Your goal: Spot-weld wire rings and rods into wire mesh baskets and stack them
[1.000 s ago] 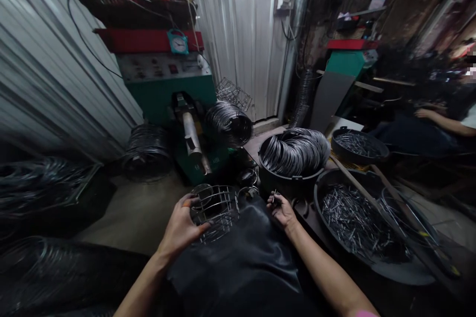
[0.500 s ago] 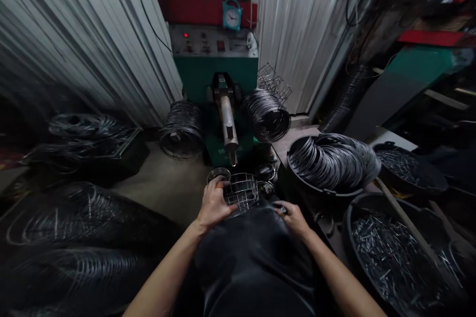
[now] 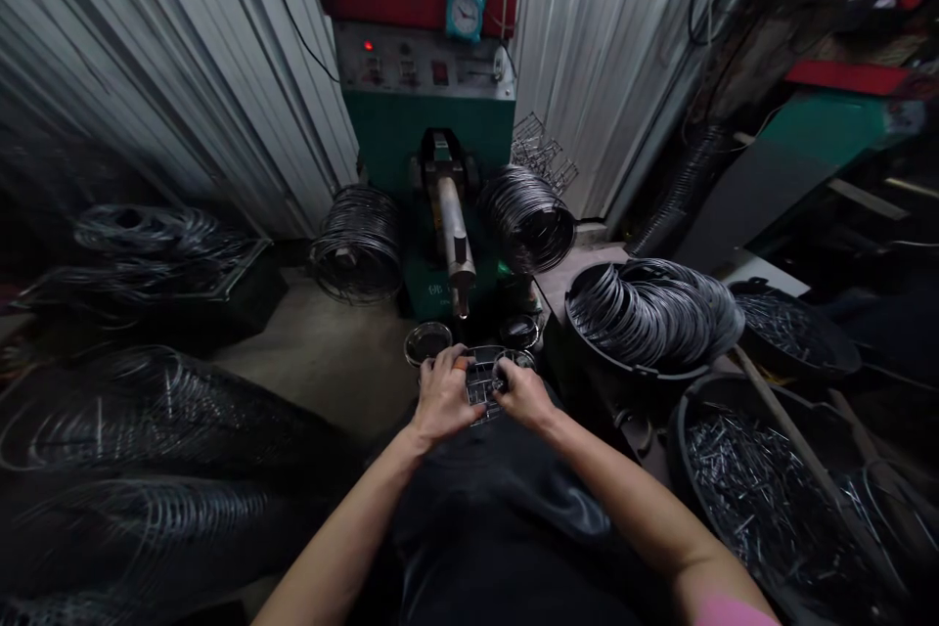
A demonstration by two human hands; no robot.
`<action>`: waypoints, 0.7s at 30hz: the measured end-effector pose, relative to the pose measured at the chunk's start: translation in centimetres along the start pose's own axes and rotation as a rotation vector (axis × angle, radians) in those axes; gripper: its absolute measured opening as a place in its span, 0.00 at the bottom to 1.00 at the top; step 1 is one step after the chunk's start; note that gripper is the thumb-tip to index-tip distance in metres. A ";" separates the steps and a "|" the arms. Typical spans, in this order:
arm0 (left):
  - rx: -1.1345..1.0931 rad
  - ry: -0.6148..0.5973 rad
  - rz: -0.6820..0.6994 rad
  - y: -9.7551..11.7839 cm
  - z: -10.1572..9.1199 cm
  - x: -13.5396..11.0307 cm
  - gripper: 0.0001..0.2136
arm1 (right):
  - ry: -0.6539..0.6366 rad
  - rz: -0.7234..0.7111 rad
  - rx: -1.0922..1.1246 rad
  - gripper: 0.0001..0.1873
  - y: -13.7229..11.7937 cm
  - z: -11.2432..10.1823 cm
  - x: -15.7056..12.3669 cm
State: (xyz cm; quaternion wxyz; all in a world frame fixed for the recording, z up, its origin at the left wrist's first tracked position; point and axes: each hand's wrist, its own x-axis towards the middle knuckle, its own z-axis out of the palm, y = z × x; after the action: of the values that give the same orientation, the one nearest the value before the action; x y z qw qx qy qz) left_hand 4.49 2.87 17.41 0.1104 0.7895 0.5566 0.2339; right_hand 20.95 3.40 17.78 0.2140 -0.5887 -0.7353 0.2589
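Note:
My left hand (image 3: 442,398) is closed on the left side of a small wire basket (image 3: 482,381), with the thumb along its near edge. At the basket's right side my right hand (image 3: 525,393) is pinched, and a small metal piece (image 3: 500,378) shows at its fingertips; its exact shape is too small to tell. Both hands partly cover the basket, which is above my dark-clad lap. Just beyond it points the welding machine's arm (image 3: 453,225), its tip facing down.
Wire coils (image 3: 357,243) hang left of the green machine (image 3: 429,122), with more coils (image 3: 526,215) on its right. On the right stand a tub of wire rings (image 3: 652,318) and a tub of short wire pieces (image 3: 763,499). Wire hoops (image 3: 147,421) lie on the left.
My right hand has moved left and up from beside my lap to the basket. My left hand has shifted slightly right with the basket.

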 end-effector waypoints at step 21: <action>-0.169 0.023 -0.064 -1.3 -1.1 1.2 0.28 | -0.130 -0.509 0.125 0.07 1.7 -1.1 0.9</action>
State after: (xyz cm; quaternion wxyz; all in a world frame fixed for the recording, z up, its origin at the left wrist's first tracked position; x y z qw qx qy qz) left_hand 3.23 4.31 18.11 0.1774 0.7566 0.5610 0.2853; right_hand 22.77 4.71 17.54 0.2606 -0.3528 -0.8543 0.2790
